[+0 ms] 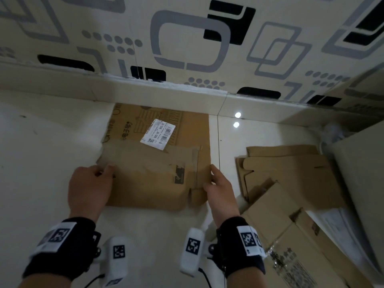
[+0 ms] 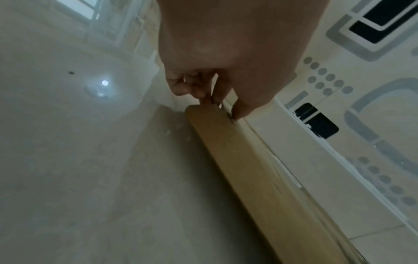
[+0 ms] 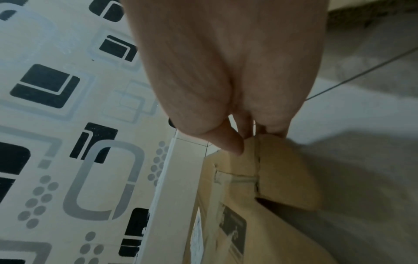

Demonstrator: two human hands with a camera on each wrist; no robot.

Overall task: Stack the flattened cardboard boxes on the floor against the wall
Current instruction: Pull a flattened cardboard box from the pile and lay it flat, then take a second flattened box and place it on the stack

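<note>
A flattened brown cardboard box is held low over the floor, its far part overlapping another flattened box that carries a white shipping label and lies against the skirting. My left hand grips the held box's left edge, thumb on top. My right hand grips its right edge. In the left wrist view the left hand pinches the cardboard's edge. The right wrist view has the right hand pinching the corner of the cardboard.
The patterned wall and pale skirting run across the back. A loose pile of more flattened boxes lies to the right, beside a large upright box. Glossy white floor tiles stretch to the left.
</note>
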